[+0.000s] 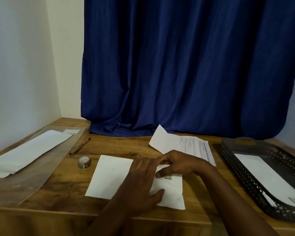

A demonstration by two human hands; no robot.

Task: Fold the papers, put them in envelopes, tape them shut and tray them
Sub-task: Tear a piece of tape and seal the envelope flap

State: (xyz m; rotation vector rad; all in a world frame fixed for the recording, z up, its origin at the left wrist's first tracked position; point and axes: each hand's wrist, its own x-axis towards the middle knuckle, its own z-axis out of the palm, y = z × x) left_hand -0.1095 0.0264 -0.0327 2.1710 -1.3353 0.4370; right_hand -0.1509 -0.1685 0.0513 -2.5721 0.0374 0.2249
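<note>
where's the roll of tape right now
In the head view, the tape roll sits on the table left of the envelope, just below the pen.

We see a dim, softly lit room, the white wall (20,68) at left brightest. The hands (143,174) cast faint shadows on the tabletop (61,189). Wide-angle bending curves the blue curtain (186,65) and the tray (255,189) at right; the picture is slightly soft throughout.

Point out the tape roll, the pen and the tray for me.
tape roll (84,162): head view, on its patterned side.
pen (79,146): head view, mid-barrel.
tray (242,174): head view, on its perforated left wall.
</note>
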